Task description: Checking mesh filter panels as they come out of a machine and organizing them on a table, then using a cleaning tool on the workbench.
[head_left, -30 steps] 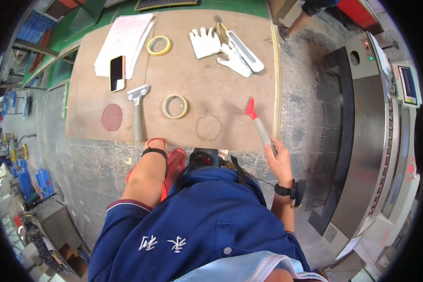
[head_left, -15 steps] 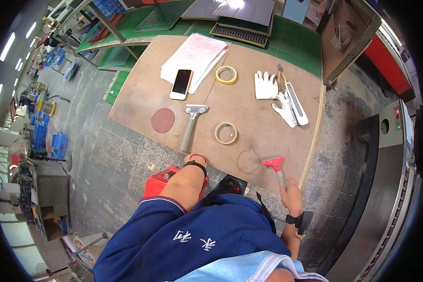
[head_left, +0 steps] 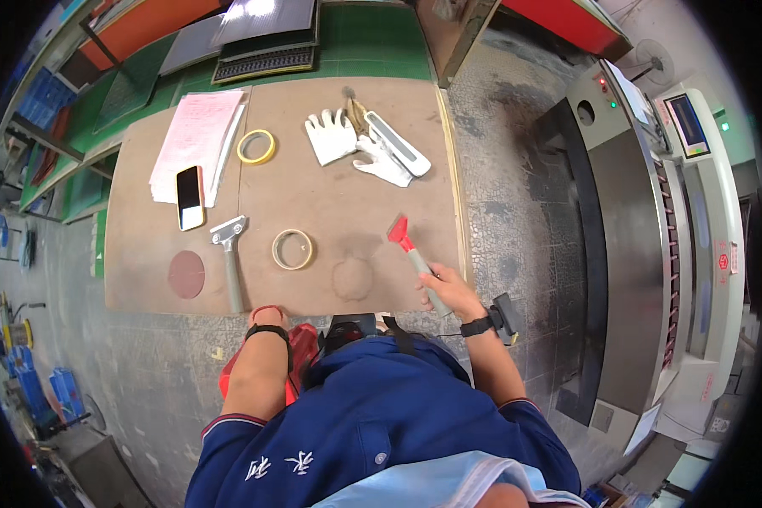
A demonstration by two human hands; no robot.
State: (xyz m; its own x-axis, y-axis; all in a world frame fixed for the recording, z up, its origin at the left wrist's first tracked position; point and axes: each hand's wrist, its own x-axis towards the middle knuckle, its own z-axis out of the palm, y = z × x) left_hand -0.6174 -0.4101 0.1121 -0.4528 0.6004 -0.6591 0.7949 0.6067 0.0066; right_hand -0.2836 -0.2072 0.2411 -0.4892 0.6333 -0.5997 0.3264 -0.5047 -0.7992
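In our right hand (head_left: 450,292) we hold the red-headed scraper (head_left: 420,263) by its grey handle; the fingers are clamped around this handle. The red head points away from us, over the right part of the brown worktop (head_left: 330,216). If the head touches the surface, we cannot tell. Our left hand (head_left: 267,317) is at the near edge of the worktop, close to the handle end of the grey scraper (head_left: 233,275), which lies there with its metal head away from us. The fingers of this left hand are hidden, so we cannot say if they are apart or together. To the left of the grey scraper we see a dark red disc (head_left: 186,274), and to its right a cream tape roll (head_left: 293,267). Farther from us are a phone (head_left: 190,198), partly upon some papers (head_left: 196,135), a yellow tape roll (head_left: 240,149), and two white gloves (head_left: 331,137), with a white and grey tool (head_left: 398,145) lying across one of them.
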